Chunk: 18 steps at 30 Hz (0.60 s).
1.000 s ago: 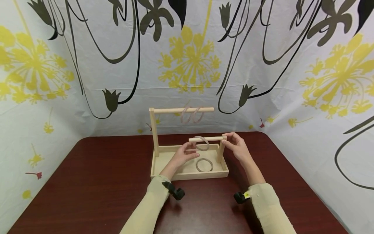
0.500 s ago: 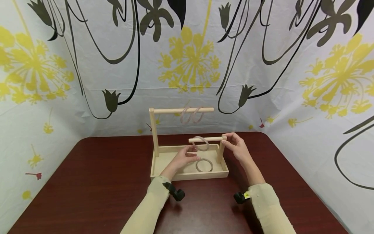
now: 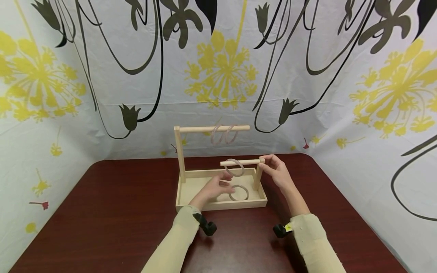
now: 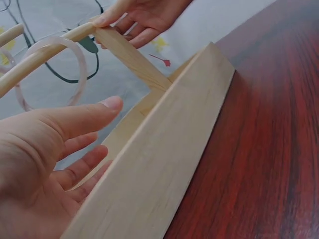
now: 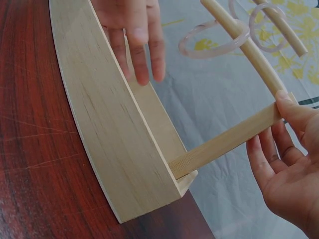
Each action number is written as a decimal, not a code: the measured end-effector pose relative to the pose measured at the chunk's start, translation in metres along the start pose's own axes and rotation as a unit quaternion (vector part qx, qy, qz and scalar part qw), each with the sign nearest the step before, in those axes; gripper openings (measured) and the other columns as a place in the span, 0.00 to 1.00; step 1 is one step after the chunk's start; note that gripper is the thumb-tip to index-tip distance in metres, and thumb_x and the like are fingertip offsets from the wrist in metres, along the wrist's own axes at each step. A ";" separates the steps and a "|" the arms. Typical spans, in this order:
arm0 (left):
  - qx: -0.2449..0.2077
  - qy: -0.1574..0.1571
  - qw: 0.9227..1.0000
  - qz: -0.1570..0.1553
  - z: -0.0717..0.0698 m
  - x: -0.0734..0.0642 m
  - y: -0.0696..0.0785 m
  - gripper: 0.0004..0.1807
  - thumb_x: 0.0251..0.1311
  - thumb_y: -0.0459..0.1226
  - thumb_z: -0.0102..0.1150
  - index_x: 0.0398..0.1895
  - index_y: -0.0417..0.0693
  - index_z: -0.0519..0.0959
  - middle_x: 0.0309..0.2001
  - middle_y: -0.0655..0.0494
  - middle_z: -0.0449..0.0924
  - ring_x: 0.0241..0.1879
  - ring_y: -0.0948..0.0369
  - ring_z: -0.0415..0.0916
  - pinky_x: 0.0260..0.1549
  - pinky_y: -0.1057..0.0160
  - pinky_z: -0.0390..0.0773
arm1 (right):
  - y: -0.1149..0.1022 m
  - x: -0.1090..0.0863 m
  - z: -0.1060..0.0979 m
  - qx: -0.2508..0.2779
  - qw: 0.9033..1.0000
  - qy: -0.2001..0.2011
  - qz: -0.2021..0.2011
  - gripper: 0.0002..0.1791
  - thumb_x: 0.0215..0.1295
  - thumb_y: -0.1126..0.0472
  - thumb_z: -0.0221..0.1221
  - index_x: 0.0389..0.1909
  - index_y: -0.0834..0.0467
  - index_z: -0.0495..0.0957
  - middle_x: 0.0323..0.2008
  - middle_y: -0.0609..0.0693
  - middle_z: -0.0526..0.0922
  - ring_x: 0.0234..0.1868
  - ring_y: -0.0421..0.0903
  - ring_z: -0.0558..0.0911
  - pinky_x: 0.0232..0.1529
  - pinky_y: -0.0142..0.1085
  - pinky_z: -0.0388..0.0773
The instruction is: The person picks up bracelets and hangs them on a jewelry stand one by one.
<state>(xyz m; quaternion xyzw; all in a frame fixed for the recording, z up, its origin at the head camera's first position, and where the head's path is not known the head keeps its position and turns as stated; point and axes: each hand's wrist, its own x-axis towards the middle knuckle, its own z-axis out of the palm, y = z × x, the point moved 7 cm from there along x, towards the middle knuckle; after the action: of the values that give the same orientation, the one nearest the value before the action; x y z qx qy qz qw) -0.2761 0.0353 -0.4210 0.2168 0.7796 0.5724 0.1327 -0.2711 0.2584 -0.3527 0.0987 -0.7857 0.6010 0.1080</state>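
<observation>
A pale wooden tray stand (image 3: 235,205) holds two bars on posts. My right hand (image 3: 277,171) grips the top of the short post (image 3: 258,179), thumb and fingers on its corner, as the right wrist view also shows. One translucent pinkish bangle (image 3: 244,169) hangs from the lower bar (image 3: 250,162). Another bangle (image 3: 247,192) lies flat on the tray floor. My left hand (image 3: 213,187) hovers over the tray, fingers loosely spread and holding nothing, thumb tip overlapping the lying bangle's left edge in the head view. In the left wrist view the hanging bangle (image 4: 82,69) is above the thumb.
Two more bangles (image 3: 212,136) hang from the taller upper bar (image 3: 194,129), whose post (image 3: 180,155) rises at the tray's left end. Underneath is a dark red wooden table (image 3: 112,212). A patterned white cloth (image 3: 143,87) surrounds the back and sides.
My left hand has lowered slightly from beside the hanging bangle toward the bangle in the tray. My right hand keeps its grip on the short post.
</observation>
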 end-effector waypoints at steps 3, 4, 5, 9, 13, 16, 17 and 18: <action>0.040 -0.005 0.999 0.007 0.002 0.001 -0.001 0.30 0.60 0.33 0.68 0.64 0.36 0.71 0.64 0.38 0.74 0.63 0.42 0.74 0.60 0.48 0.77 | 0.000 0.000 0.000 0.004 1.000 0.003 0.001 0.18 0.69 0.63 0.61 0.54 0.70 0.72 0.37 0.32 0.79 0.40 0.30 0.80 0.45 0.24 0.76; 0.052 -0.006 0.999 0.007 0.003 0.001 -0.002 0.30 0.59 0.34 0.68 0.65 0.37 0.71 0.63 0.39 0.74 0.63 0.43 0.74 0.60 0.48 0.77 | 0.000 0.000 0.000 0.005 1.000 0.001 0.001 0.19 0.69 0.63 0.61 0.54 0.70 0.72 0.37 0.32 0.79 0.40 0.29 0.80 0.45 0.24 0.76; 0.060 -0.007 0.998 0.006 0.004 0.000 -0.002 0.30 0.58 0.34 0.69 0.65 0.38 0.71 0.63 0.40 0.74 0.62 0.44 0.75 0.60 0.49 0.77 | 0.000 0.000 0.000 0.004 1.000 0.000 0.001 0.19 0.69 0.63 0.61 0.55 0.71 0.72 0.37 0.32 0.79 0.40 0.29 0.80 0.45 0.24 0.76; 0.094 -0.006 0.996 0.010 0.005 0.001 -0.003 0.31 0.56 0.35 0.72 0.63 0.39 0.73 0.62 0.42 0.76 0.61 0.46 0.76 0.59 0.50 0.77 | -0.001 0.000 0.000 -0.001 1.000 0.000 0.004 0.20 0.69 0.62 0.61 0.55 0.70 0.72 0.37 0.33 0.79 0.40 0.30 0.80 0.46 0.24 0.75; 0.123 -0.012 0.992 0.014 0.008 0.001 -0.003 0.32 0.53 0.35 0.74 0.62 0.39 0.74 0.60 0.43 0.78 0.60 0.47 0.77 0.59 0.50 0.78 | -0.001 0.000 -0.001 -0.003 1.000 0.001 0.006 0.19 0.69 0.62 0.61 0.55 0.69 0.72 0.37 0.33 0.80 0.41 0.30 0.80 0.46 0.24 0.75; 0.152 -0.020 0.988 0.018 0.011 0.002 0.000 0.32 0.53 0.34 0.74 0.62 0.39 0.74 0.60 0.44 0.78 0.60 0.47 0.77 0.58 0.51 0.78 | 0.000 0.000 -0.001 -0.004 1.000 0.000 0.007 0.20 0.69 0.62 0.62 0.55 0.69 0.72 0.37 0.32 0.80 0.41 0.29 0.80 0.46 0.24 0.75; 0.168 -0.023 0.985 0.021 0.012 0.002 0.001 0.32 0.52 0.34 0.74 0.62 0.38 0.74 0.59 0.44 0.78 0.59 0.47 0.78 0.58 0.52 0.78 | 0.001 0.000 0.000 -0.004 1.000 0.000 0.009 0.20 0.69 0.62 0.62 0.55 0.68 0.72 0.38 0.32 0.80 0.41 0.30 0.80 0.46 0.24 0.75; 0.186 -0.026 0.982 0.028 0.013 0.002 0.003 0.32 0.52 0.34 0.75 0.61 0.38 0.74 0.59 0.44 0.78 0.59 0.47 0.78 0.58 0.53 0.78 | 0.002 0.001 0.000 -0.004 1.000 0.000 0.009 0.20 0.69 0.62 0.62 0.55 0.68 0.72 0.37 0.32 0.80 0.41 0.30 0.80 0.46 0.24 0.75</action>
<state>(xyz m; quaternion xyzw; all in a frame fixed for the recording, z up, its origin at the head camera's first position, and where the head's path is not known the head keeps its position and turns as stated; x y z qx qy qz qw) -0.2718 0.0480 -0.4226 0.2741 0.8625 0.4150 0.0938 -0.2723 0.2591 -0.3543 0.0909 -0.7891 0.5988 0.1026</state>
